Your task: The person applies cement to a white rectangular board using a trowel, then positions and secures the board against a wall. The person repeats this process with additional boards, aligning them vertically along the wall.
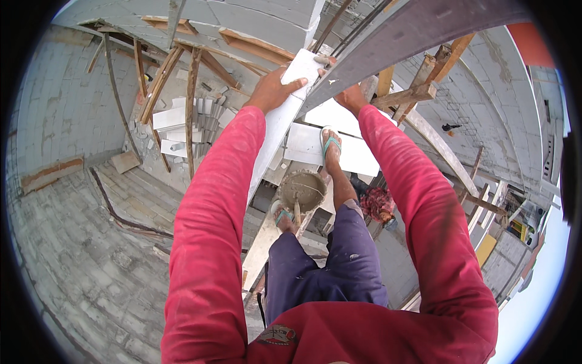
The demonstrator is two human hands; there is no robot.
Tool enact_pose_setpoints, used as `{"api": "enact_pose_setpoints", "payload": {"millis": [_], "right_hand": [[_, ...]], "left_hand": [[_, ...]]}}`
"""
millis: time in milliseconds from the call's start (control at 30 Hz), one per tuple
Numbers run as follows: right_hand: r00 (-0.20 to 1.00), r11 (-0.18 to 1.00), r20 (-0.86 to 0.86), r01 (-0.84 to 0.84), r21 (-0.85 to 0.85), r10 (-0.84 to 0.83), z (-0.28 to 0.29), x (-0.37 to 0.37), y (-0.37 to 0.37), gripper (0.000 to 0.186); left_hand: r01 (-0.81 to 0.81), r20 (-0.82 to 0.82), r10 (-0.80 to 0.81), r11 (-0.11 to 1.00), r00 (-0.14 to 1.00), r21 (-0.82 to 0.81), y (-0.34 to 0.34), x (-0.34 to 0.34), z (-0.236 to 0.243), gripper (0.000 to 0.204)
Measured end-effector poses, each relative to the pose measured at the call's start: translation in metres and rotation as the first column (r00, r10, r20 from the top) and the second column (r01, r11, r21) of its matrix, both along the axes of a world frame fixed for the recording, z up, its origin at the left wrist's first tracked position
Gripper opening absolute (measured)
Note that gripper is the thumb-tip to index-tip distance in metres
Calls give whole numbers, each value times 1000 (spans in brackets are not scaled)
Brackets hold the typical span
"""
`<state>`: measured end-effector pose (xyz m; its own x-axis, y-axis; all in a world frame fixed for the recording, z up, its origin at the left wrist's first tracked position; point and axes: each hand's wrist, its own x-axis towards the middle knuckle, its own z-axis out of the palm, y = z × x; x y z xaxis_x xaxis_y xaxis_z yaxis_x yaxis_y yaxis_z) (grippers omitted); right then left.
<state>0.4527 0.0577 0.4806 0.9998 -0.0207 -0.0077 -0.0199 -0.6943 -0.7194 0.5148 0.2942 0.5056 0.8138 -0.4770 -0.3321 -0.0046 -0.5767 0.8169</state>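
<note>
My left hand [271,91] is closed on a white lightweight building block [301,71], its thumb pressed on the near face. The block sits at the top of a narrow white wall [267,155], against a long grey beam [394,51] that slants up to the right. My right hand [350,99] reaches behind the beam's lower edge; its fingers are mostly hidden there. Fingertips [325,60] show beyond the block, but I cannot tell which hand they belong to. Between my sandalled feet stands a bucket of wet grey mortar [305,187], with a trowel handle [297,213] sticking out.
White boards [357,151] and a plank [264,246] lie under my feet, high above lower levels. A person [377,203] is below, right of my leg. Timber props [191,109] stand left, more timbers [418,91] right. Stacked white blocks [176,124] lie below left.
</note>
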Motion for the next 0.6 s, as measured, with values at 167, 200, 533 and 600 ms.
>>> {"api": "enact_pose_setpoints", "payload": {"millis": [167, 200, 533, 600], "right_hand": [[999, 999, -15, -34, -28, 34, -6, 2, -4, 40], [999, 999, -35, -27, -42, 25, -6, 2, -4, 39], [999, 996, -17, -44, -80, 43, 9, -2, 1, 40], [998, 996, 12, -55, -72, 56, 14, -2, 3, 41]], "left_hand": [[-10, 10, 10, 1000, 1000, 15, 0, -1, 1, 87], [-11, 9, 10, 1000, 1000, 17, 0, -1, 1, 88], [-24, -35, 23, 999, 999, -23, -1, -3, -5, 82], [-44, -81, 42, 999, 996, -21, -1, -4, -2, 80]]}}
